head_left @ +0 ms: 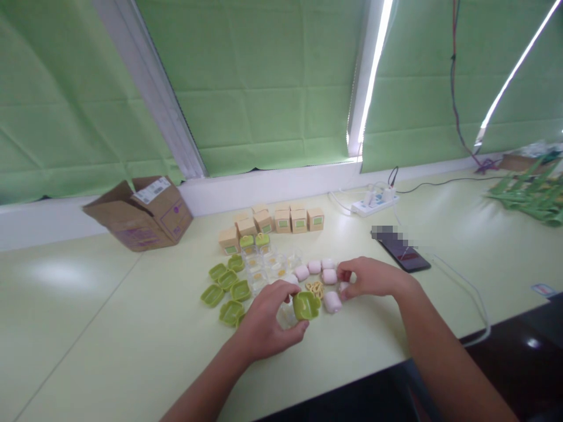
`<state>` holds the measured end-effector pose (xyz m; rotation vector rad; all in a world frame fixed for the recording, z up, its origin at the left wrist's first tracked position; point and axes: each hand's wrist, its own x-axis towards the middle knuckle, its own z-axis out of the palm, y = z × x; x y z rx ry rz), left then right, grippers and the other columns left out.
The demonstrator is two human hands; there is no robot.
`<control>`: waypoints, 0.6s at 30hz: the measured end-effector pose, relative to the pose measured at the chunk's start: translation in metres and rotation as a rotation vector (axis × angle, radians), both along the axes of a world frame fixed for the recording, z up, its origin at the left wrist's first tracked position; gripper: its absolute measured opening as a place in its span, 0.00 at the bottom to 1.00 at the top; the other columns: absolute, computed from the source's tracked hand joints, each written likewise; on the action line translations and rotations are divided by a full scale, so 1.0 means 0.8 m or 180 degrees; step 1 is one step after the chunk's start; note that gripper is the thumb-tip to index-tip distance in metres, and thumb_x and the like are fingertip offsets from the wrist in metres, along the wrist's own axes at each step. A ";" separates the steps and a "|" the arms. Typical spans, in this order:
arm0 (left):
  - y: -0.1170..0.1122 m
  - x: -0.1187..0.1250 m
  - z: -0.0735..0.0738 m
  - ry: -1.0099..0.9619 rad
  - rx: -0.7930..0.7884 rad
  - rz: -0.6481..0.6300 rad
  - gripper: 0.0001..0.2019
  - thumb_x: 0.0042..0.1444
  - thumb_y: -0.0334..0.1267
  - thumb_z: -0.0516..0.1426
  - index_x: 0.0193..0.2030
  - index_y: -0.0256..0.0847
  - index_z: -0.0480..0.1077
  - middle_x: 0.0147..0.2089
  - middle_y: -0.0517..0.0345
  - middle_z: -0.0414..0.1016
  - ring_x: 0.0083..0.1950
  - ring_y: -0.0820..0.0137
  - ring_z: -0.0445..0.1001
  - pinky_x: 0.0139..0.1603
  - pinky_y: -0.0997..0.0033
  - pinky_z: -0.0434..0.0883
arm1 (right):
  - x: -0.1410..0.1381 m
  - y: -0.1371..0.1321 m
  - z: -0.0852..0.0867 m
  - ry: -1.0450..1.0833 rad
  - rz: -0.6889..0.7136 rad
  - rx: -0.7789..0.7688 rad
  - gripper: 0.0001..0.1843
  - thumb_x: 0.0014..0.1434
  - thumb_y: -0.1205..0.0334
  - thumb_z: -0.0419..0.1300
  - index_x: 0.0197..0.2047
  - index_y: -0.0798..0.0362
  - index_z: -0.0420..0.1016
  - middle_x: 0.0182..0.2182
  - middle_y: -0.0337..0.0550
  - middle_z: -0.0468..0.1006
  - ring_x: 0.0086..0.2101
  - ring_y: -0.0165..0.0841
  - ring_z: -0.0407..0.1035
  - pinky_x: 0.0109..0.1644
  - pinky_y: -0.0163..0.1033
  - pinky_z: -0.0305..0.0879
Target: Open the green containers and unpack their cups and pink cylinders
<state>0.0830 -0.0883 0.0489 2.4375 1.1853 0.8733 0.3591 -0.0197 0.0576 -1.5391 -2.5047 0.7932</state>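
Note:
My left hand (pixel 272 319) is closed on a small green scalloped cup (pixel 307 306), thumb and fingers at its sides, its hollow facing me. My right hand (pixel 367 276) pinches a pale pink barrel-shaped piece (pixel 343 287), partly hidden by the fingers. Close by lie more pink pieces, one nearest me (pixel 332 302), curved around a little pile of yellow rings (pixel 315 288). Clear small containers (pixel 257 278) with something yellow inside stand left of them. Several empty green cups (pixel 227 280) rest farther left, some partly behind my left hand.
Small cardboard boxes (pixel 282 220) with green labels line the back. An open brown carton (pixel 152 214) stands at the back left. To the right are a phone (pixel 407 252), a white cable (pixel 466 281), a power strip (pixel 373 202) and a green mesh bundle (pixel 532 196).

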 end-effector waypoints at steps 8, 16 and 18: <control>0.000 -0.001 -0.002 0.0025 0.0010 0.0008 0.21 0.47 0.36 0.60 0.49 0.44 0.63 0.46 0.52 0.70 0.47 0.63 0.69 0.50 0.60 0.68 | 0.008 0.001 0.000 0.0229 0.0039 -0.0021 0.20 0.47 0.48 0.65 0.42 0.48 0.77 0.36 0.41 0.78 0.35 0.36 0.70 0.38 0.36 0.61; -0.001 0.001 -0.001 0.0019 0.0044 -0.0025 0.21 0.46 0.36 0.61 0.49 0.44 0.65 0.47 0.53 0.71 0.47 0.63 0.70 0.50 0.60 0.68 | 0.009 0.000 0.007 0.0504 0.0065 0.0098 0.20 0.53 0.47 0.60 0.41 0.53 0.76 0.27 0.40 0.74 0.28 0.32 0.65 0.32 0.34 0.58; -0.002 0.001 0.000 0.0051 0.0071 -0.0147 0.21 0.46 0.37 0.61 0.48 0.44 0.66 0.47 0.54 0.72 0.47 0.63 0.70 0.50 0.60 0.67 | 0.008 0.000 0.009 0.0553 0.0081 0.0193 0.20 0.54 0.46 0.59 0.40 0.54 0.76 0.26 0.39 0.72 0.27 0.31 0.64 0.31 0.34 0.56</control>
